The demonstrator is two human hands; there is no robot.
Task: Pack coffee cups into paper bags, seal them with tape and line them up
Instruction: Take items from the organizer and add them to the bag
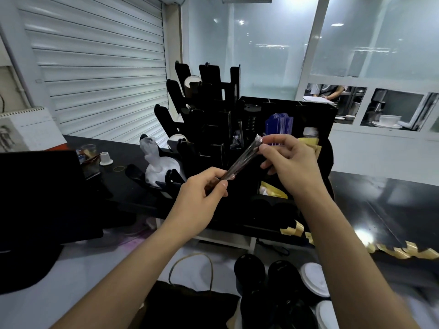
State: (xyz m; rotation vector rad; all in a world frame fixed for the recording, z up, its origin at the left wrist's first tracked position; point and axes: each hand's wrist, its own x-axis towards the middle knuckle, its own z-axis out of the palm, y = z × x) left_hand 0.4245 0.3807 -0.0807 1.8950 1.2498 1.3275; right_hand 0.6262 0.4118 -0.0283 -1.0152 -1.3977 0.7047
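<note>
Clear plastic wraps a dark slim stick (241, 160) held slanted above the black organiser (288, 110): left hand (204, 193) pinches its near end, right hand (288, 160) pinches its far tip. Black cups (249, 269) and a paper bag (187, 302) sit near, below the arms.

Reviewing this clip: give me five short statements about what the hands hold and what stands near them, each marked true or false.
1. Both hands hold one slim plastic-wrapped stick. True.
2. The right hand pinches its upper end. True.
3. The left hand rests flat on the counter. False: it grips the stick's lower end.
4. The black organizer holds blue cards. True.
5. The white-lidded cups are inside the paper bag. False: they stand beside it.
</note>
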